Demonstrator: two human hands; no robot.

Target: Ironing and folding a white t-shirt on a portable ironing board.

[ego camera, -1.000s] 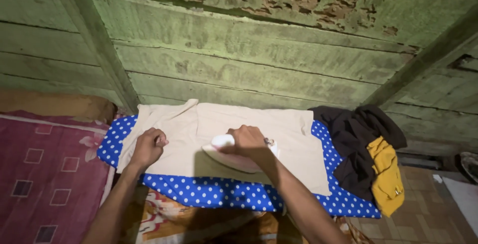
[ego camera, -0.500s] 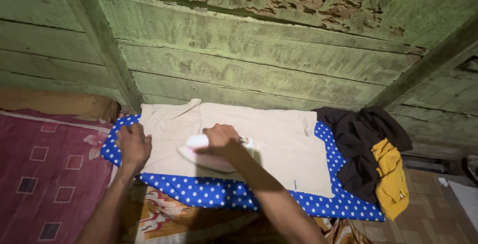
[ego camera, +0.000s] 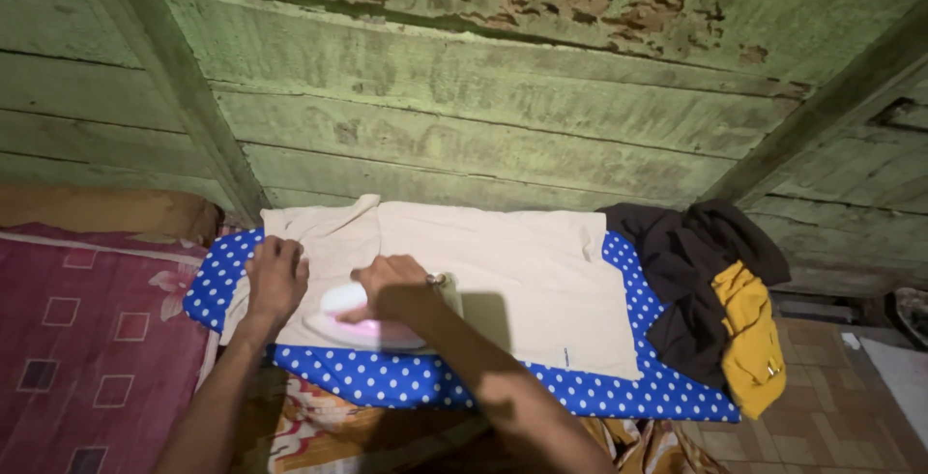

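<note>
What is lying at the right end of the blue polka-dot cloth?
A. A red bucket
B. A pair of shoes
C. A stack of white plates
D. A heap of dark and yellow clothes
D: a heap of dark and yellow clothes sits bunched at the right end of the blue polka-dot cloth.

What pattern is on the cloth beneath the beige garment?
Blue cloth with white polka dots, clearest in the head view.
</note>
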